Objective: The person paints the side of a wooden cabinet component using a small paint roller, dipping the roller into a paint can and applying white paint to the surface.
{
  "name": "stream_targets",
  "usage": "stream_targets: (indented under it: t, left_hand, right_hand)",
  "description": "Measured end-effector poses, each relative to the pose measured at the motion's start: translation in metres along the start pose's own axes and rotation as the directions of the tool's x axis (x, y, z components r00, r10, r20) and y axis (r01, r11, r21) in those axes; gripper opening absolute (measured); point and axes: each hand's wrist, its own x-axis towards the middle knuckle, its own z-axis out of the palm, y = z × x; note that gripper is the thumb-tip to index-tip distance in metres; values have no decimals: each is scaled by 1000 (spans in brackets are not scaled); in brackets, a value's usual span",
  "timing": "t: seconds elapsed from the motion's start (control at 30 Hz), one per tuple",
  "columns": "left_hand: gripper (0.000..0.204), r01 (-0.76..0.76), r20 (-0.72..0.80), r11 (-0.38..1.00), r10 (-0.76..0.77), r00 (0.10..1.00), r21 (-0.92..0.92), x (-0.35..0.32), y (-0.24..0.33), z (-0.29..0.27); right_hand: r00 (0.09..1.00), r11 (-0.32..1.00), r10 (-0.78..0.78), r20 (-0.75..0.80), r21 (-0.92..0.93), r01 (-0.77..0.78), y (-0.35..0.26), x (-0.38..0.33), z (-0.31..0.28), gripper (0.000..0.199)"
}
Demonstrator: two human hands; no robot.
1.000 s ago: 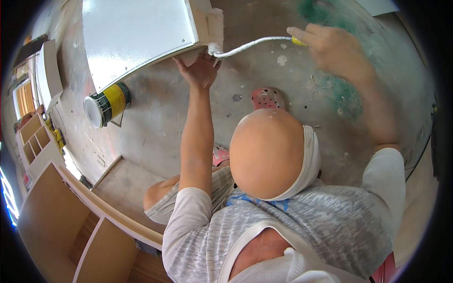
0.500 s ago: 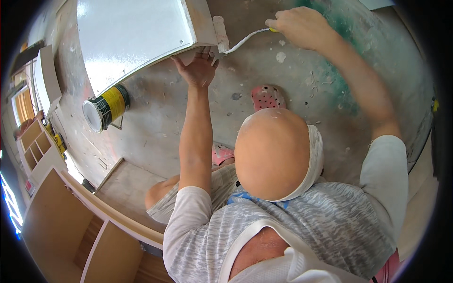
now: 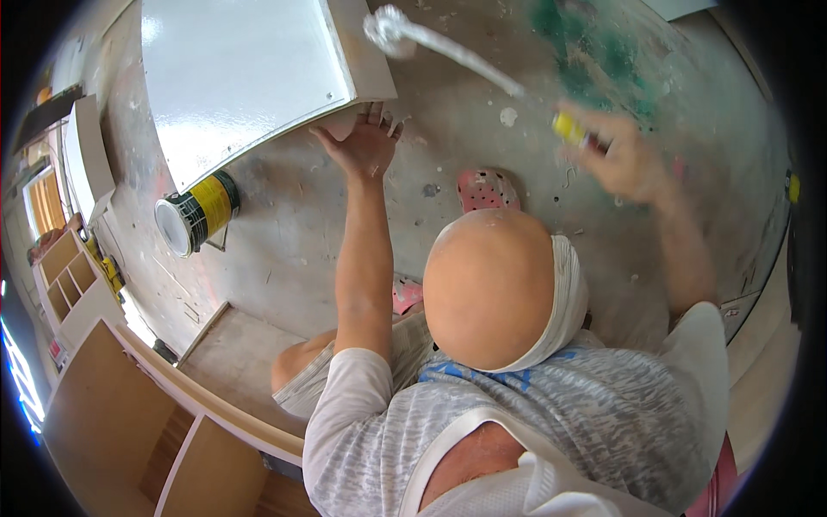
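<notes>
A paint roller point(image 3: 461, 57) with a white-coated rod and a yellow grip is held in my right hand point(image 3: 622, 155), its fingers wrapped round the grip and blurred by motion. The roller's white head is in the air just right of a glossy white board-like piece point(image 3: 250, 77). Beneath that piece's lower edge, my left hand point(image 3: 366, 145) has its palm up and fingers spread. Its fingertips meet the edge; whether they bear weight I cannot tell. To the left of that hand, a green and yellow paint can point(image 3: 202, 211) lies tilted by the white piece's corner.
The paint-spotted concrete floor point(image 3: 482, 284) carries a green stain point(image 3: 594, 52). My pink clog point(image 3: 488, 189) is on it, ahead of my knee point(image 3: 491, 289). Open wooden cabinets point(image 3: 215, 470) stand at the lower left. A white panel point(image 3: 86, 159) leans at the far left.
My right hand has swung down and to the right, lifting the roller head off the white piece's right side. The left hand stays under the edge.
</notes>
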Motion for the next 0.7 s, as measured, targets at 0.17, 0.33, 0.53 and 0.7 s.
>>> stream_targets:
  t: [0.17, 0.33, 0.53, 0.7]
  left_hand:
    - [105, 35, 68, 998, -31, 997, -54, 4, 2, -7]
    - [104, 36, 33, 998, -34, 999, -51, 8, -3, -8]
    - [101, 22, 58, 997, -17, 998, -78, 8, -7, -3]
    - [100, -28, 45, 996, 31, 998, -82, 3, -6, 3]
  right_hand:
    - [1000, 995, -9, 25, 96, 6, -8, 13, 49, 48]
    - [992, 999, 10, -124, 32, -6, -33, 99, 37, 39]
    - [962, 982, -189, -195, -37, 186, -2, 58, 62, 43]
    - [993, 987, -115, -8, 111, 115, 10, -9, 73, 49]
